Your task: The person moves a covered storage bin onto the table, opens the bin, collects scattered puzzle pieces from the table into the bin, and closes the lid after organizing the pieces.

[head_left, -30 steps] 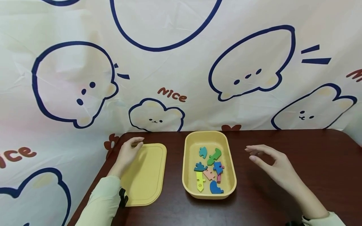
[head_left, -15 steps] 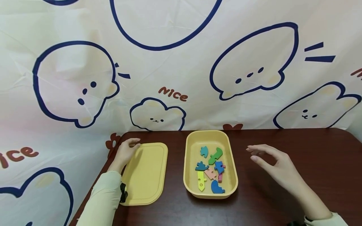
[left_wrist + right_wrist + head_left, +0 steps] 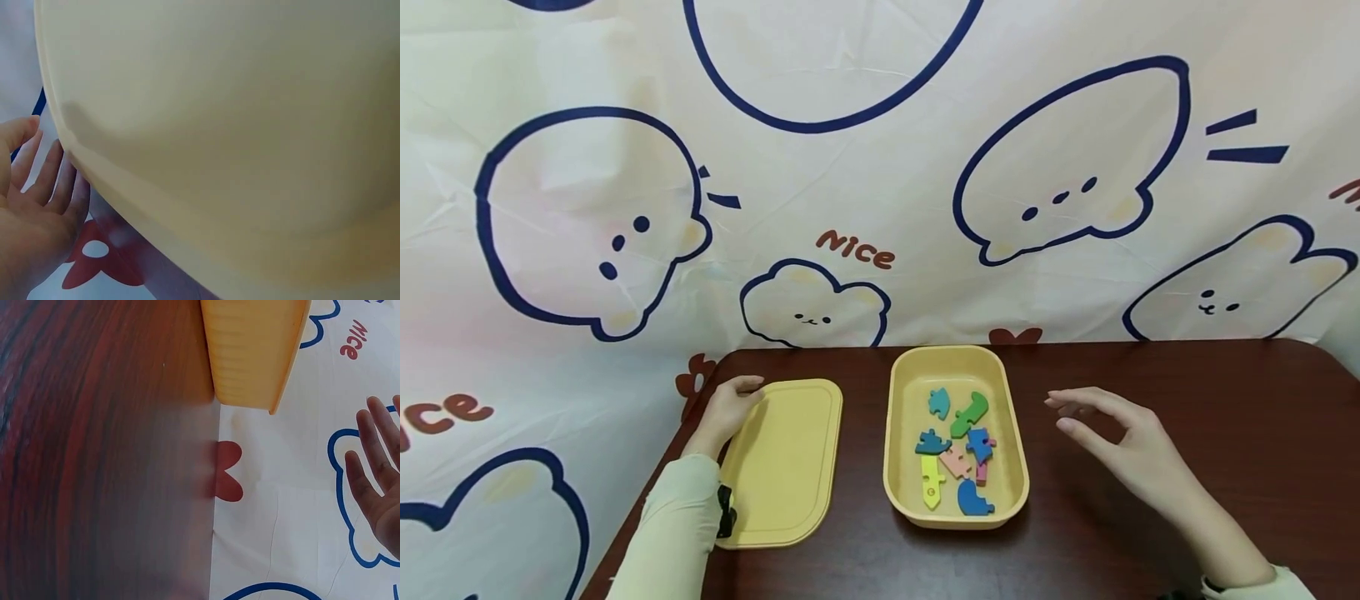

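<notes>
A yellow lid (image 3: 782,467) lies flat on the table at the left. At its far left edge is my left hand (image 3: 727,410), fingers loosely bent; in the left wrist view the fingertips (image 3: 61,150) are right at the lid's rim. Right of the lid stands a yellow tray (image 3: 951,367) holding several coloured puzzle pieces: light blue (image 3: 939,403), green (image 3: 969,415), teal (image 3: 932,442), pink (image 3: 956,462), blue (image 3: 975,498) and yellow (image 3: 931,482) among them. My right hand (image 3: 1123,437) hovers beside the tray on its right, holding nothing, thumb apart from the relaxed fingers.
The dark brown wooden table (image 3: 1195,383) ends at a white cloth backdrop (image 3: 925,292) with cartoon outlines, which also runs along the left side. A strip of table (image 3: 859,467) separates the lid from the tray.
My left hand has shifted left and slightly lower, from over the lid's far corner to its left edge. The right hand, tray and pieces stay almost where they were.
</notes>
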The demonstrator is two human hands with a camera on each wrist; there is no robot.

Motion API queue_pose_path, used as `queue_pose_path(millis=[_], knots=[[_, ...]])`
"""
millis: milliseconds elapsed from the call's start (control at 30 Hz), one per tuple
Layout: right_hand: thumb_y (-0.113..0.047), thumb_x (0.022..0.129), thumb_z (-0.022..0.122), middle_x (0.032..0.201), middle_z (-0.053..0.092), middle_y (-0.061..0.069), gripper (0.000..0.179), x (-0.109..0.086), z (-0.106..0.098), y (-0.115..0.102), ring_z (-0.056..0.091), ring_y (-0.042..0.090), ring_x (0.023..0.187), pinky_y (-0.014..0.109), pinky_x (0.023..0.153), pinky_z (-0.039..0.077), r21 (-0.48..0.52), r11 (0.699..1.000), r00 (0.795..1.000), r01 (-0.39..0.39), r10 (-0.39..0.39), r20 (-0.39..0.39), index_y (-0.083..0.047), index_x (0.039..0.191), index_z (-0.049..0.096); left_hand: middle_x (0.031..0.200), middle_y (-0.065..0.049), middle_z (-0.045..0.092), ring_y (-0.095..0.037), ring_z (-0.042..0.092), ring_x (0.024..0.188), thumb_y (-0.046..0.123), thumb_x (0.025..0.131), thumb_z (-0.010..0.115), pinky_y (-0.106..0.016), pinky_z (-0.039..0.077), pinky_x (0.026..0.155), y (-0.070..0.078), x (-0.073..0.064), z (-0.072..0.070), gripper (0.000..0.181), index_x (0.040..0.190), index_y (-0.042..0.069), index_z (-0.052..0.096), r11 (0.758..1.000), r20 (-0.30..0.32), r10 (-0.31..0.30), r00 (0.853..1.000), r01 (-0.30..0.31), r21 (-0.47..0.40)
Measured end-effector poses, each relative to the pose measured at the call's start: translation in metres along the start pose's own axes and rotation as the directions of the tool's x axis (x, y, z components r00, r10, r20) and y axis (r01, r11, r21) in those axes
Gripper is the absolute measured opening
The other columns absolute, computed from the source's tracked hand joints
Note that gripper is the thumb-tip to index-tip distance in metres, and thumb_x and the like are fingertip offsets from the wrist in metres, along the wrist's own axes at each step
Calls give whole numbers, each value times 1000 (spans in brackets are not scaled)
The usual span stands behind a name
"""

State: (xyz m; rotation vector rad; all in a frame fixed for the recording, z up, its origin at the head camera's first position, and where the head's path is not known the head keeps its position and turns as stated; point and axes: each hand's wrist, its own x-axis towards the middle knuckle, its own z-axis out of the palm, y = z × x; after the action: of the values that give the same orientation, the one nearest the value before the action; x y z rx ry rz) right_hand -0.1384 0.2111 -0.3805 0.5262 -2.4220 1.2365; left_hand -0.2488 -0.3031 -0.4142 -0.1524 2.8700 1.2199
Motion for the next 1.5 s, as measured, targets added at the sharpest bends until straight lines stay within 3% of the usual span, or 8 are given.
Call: queue_pose_path(millis=[267,633,1033,1233,1500], knots=[[-13,92,72,111,69,-10,35,-2,-1,-3,60,4,97,10,90,36,-6,999,999,-34,34,21,-28,124,67,131,-29,54,-42,53,116,11,102,55,-49,49,91,-1,3,1,38,135,-7,53,999,6,-6,1000,6,38],[-7,89,75,108,70,-9,44,-2,4,4,61,4,98,12,91,36,3,1000,1000,17,-17,10,-26,127,65,109,-22,65,-36,61,101,7,96,65,-42,53,81,-7,5,1,31,123,-8,62,999,23,16,1000,-17,33],[-7,88,76,108,71,-4,46,-1,6,7,62,4,98,12,91,37,11,1000,999,27,-27,21,-25,129,64,106,-20,66,-32,62,95,7,98,61,-41,53,79,-3,7,3,25,121,-5,63,996,5,-15,1000,14,87],[-8,89,75,108,71,-4,44,-1,6,6,62,5,98,13,90,38,14,1000,1000,17,-18,24,-23,129,64,104,-17,65,-29,61,94,14,96,67,-40,52,79,-1,8,4,33,122,-6,63,995,67,2,998,-9,101],[-8,89,75,109,69,-11,45,-1,6,7,63,6,99,15,90,39,27,999,999,26,-27,32,-26,128,64,99,-16,64,-28,60,89,12,96,67,-39,52,76,-2,6,2,28,114,-9,63,990,118,24,993,-40,132]])
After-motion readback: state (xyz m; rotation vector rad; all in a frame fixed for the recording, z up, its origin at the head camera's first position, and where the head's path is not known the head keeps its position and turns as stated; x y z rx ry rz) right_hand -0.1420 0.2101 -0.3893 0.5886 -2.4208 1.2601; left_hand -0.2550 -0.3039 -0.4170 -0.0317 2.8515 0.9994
